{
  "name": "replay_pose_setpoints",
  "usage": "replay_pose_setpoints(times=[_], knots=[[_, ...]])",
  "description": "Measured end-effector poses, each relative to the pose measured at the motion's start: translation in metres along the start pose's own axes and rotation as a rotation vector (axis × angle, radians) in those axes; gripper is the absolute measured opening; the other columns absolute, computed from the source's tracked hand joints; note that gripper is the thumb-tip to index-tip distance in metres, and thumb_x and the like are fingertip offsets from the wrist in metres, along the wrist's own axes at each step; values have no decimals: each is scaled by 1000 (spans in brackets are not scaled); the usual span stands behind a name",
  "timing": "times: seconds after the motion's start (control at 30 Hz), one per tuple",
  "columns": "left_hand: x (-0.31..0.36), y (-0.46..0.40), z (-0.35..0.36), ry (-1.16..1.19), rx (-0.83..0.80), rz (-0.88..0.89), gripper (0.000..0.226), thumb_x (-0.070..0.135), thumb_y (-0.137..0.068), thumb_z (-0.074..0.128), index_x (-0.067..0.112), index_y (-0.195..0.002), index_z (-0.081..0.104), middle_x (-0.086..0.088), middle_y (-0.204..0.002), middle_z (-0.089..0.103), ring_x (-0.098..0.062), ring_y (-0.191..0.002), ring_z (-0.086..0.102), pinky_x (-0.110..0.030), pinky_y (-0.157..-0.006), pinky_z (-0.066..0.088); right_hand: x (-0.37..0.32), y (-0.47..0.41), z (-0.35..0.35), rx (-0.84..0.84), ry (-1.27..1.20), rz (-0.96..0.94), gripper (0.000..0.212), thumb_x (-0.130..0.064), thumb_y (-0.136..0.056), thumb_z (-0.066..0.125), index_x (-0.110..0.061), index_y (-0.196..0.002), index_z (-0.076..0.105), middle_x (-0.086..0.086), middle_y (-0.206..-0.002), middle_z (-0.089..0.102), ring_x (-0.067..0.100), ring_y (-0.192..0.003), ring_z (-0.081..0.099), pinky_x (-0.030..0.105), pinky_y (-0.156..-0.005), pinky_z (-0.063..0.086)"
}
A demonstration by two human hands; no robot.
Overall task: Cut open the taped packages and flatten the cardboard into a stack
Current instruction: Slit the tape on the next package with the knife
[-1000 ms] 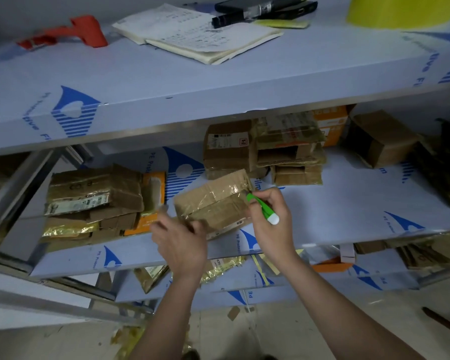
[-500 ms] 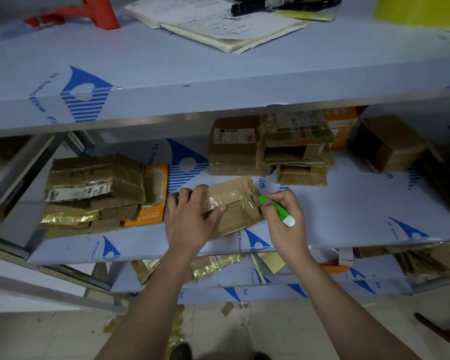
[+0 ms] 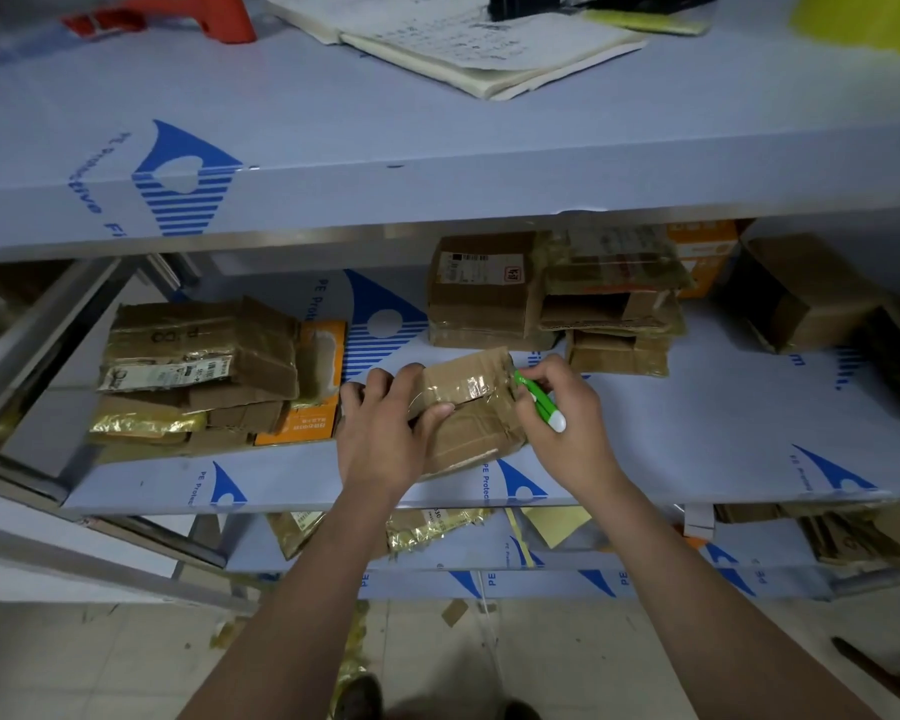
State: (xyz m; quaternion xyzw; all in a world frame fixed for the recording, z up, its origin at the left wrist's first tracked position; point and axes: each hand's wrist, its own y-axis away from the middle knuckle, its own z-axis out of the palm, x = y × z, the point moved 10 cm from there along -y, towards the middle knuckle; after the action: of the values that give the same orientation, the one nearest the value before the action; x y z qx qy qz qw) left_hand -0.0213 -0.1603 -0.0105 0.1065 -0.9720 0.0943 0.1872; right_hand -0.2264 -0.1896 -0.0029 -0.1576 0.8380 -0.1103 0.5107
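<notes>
A: Figure, centre of frame. The left hand point(image 3: 385, 433) grips a small taped box point(image 3: 471, 407) that lies on the middle shelf point(image 3: 723, 433), fingers curled over its top and thumb pressed on the tape. The right hand point(image 3: 562, 428) holds a green cutter point(image 3: 539, 401), fingers closed round it, its tip at the box's right edge.

B: And the likely failure?

A: The blade, if driven leftward along the seam, travels toward the left thumb; a slip on the glossy tape could cut it. The box is light and may slide or tip on the smooth shelf film if the holding hand slackens. A deep stroke might also score whatever is inside; the contents cannot be seen.

B: Where does the flattened cardboard go?

A: Probably onto the flattened stack point(image 3: 198, 371) at centre left; uncut boxes point(image 3: 552, 298) sit above centre.

B: Differences from the earlier frames?

A: One second ago the box is tilted up, held from below. Now it lies lower and flatter, with the left hand on top. The cutter keeps its place at the right edge.
</notes>
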Motion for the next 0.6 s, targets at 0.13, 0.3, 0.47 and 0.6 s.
replay_pose_setpoints(times=[0.13,0.3,0.47,0.6], knots=[[0,-4,4,-15,-38,-13,53,62,-91,46,33,-135,45,1,-124,47,-26,-116,32,-41,-81,48,-4,3,2,-41,15,-16,8,-19,-84,55,-14,-83,48,-6,-76,49,13,-70,48,20,-59,35],[-3,-10,7,-11,-70,-30,53,61,-91,46,34,-136,45,0,-126,47,-27,-119,31,-42,-81,48,-7,17,5,-101,-98,-4,9,-12,-82,56,-12,-77,48,1,-71,52,11,-63,48,23,-54,38],[-2,-8,5,-19,-68,-13,58,62,-91,43,33,-141,42,0,-128,46,-27,-121,31,-42,-81,48,-10,-2,-12,-5,-94,-4,7,-10,-90,60,-14,-90,54,6,-82,60,12,-73,56,22,-59,43],[-1,-6,5,-28,-65,-8,63,63,-91,39,31,-145,39,0,-130,46,-28,-122,30,-43,-83,47,1,-11,5,-103,35,11,10,-6,-91,61,-13,-94,53,3,-87,58,18,-81,55,19,-64,37]])
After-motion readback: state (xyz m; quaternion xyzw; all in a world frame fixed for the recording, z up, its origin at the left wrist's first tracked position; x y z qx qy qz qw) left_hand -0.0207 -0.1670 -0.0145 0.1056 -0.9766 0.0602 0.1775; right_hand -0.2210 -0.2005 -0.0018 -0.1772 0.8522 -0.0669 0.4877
